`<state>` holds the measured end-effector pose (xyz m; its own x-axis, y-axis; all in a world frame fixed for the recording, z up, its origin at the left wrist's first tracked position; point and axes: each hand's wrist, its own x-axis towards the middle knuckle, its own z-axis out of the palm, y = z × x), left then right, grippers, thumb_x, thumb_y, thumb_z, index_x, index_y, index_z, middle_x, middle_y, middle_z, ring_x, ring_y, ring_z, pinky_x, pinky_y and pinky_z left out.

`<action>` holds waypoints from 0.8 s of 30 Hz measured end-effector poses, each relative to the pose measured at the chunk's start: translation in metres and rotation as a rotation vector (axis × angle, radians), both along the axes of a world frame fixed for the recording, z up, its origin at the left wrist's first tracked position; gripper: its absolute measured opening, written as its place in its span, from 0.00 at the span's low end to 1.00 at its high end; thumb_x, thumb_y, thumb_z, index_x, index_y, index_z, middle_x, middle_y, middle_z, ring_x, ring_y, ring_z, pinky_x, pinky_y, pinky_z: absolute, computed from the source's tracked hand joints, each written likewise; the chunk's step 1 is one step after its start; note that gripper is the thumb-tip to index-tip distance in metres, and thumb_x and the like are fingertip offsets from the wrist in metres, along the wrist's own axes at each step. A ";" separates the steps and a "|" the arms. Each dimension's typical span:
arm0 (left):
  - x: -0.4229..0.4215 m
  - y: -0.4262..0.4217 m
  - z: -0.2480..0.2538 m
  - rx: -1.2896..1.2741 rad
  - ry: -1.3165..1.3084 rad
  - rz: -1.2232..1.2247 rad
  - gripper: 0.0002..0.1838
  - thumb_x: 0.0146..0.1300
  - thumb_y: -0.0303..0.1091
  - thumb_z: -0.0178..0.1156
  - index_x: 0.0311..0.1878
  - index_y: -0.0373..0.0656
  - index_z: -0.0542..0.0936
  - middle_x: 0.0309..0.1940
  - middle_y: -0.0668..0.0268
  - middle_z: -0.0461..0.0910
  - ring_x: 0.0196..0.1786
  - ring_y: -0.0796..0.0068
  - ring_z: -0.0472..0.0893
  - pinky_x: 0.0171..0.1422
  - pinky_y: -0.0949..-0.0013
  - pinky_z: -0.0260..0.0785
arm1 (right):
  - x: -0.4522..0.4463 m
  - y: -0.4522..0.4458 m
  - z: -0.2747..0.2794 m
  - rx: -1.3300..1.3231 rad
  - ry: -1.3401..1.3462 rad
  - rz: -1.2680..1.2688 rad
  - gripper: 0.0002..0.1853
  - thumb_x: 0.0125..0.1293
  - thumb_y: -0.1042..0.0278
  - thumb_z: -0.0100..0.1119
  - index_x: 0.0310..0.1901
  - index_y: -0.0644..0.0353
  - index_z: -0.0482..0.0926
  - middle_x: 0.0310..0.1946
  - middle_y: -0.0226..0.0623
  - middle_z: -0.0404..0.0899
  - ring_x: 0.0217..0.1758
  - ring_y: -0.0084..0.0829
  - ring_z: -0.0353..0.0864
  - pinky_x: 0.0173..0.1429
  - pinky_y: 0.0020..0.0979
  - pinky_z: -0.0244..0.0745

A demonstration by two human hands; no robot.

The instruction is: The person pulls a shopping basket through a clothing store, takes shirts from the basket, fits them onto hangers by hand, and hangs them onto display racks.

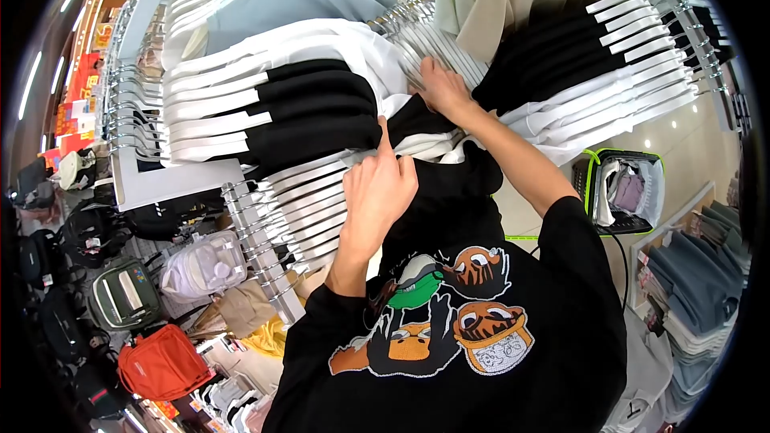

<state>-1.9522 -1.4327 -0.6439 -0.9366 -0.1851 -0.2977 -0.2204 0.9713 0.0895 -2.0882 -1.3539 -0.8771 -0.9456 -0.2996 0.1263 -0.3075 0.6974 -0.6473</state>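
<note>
Left hand [377,186] pokes one finger out beside black shirts [317,103]; right hand [443,88] touches hangers [459,54]; can't tell if their fingers pinch.

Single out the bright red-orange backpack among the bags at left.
The red-orange backpack sits at lower left, below the dark green backpack. Its colour sets it apart from that one, the pale lilac backpack and the black bags.

Left hand [377,188] touches black shirts [317,104] (on hangers [212,130]).
</note>
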 end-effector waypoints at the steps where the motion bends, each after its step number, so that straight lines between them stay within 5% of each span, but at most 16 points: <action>1: 0.001 -0.001 0.000 0.014 -0.008 0.007 0.34 0.63 0.37 0.53 0.73 0.32 0.67 0.22 0.41 0.81 0.30 0.39 0.83 0.42 0.43 0.76 | -0.001 -0.003 -0.003 0.055 0.008 0.006 0.16 0.65 0.58 0.65 0.41 0.65 0.77 0.36 0.48 0.83 0.40 0.55 0.87 0.44 0.51 0.81; 8: 0.006 -0.006 -0.002 0.051 0.041 0.001 0.33 0.63 0.36 0.53 0.72 0.32 0.68 0.23 0.42 0.81 0.29 0.38 0.83 0.42 0.43 0.76 | -0.005 0.022 0.004 -0.031 0.012 0.153 0.12 0.65 0.63 0.63 0.38 0.65 0.78 0.36 0.52 0.83 0.43 0.58 0.83 0.47 0.55 0.76; 14: 0.009 -0.005 0.002 0.074 0.086 -0.002 0.33 0.63 0.35 0.53 0.72 0.36 0.69 0.21 0.42 0.80 0.29 0.38 0.82 0.42 0.43 0.76 | 0.025 0.059 0.062 -0.215 -0.225 -0.016 0.14 0.70 0.60 0.57 0.35 0.65 0.79 0.30 0.54 0.82 0.40 0.59 0.82 0.43 0.52 0.76; 16: 0.010 -0.004 0.004 0.100 0.093 0.019 0.28 0.63 0.33 0.54 0.68 0.39 0.72 0.25 0.44 0.82 0.30 0.39 0.83 0.42 0.46 0.76 | 0.044 0.082 0.079 -0.439 -0.362 0.004 0.18 0.72 0.56 0.58 0.34 0.67 0.78 0.24 0.51 0.79 0.30 0.52 0.80 0.37 0.46 0.72; 20: 0.029 -0.003 0.014 0.294 0.324 0.010 0.18 0.62 0.31 0.59 0.55 0.42 0.77 0.37 0.53 0.87 0.35 0.46 0.85 0.41 0.54 0.76 | 0.092 0.123 0.107 -0.466 -0.480 -0.020 0.21 0.73 0.53 0.61 0.33 0.67 0.79 0.18 0.43 0.73 0.22 0.37 0.70 0.31 0.38 0.66; 22: 0.041 -0.009 0.009 0.303 0.489 -0.110 0.12 0.63 0.31 0.61 0.50 0.43 0.78 0.26 0.57 0.84 0.24 0.52 0.82 0.29 0.55 0.71 | 0.118 0.141 0.113 -0.502 -0.413 -0.104 0.20 0.73 0.54 0.61 0.33 0.66 0.79 0.17 0.37 0.68 0.23 0.25 0.62 0.29 0.33 0.61; 24: 0.053 -0.005 0.021 0.319 0.503 -0.079 0.08 0.64 0.30 0.63 0.45 0.43 0.80 0.27 0.58 0.84 0.21 0.54 0.80 0.26 0.57 0.69 | 0.144 0.159 0.112 -0.534 -0.437 -0.137 0.18 0.73 0.57 0.63 0.34 0.66 0.80 0.18 0.33 0.66 0.24 0.22 0.62 0.29 0.32 0.60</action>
<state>-1.8993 -1.4375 -0.6230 -0.9841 -0.0839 0.1563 -0.0039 0.8911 0.4538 -1.9446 -1.1946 -0.7652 -0.9681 -0.1773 -0.1771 0.1267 0.2637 -0.9563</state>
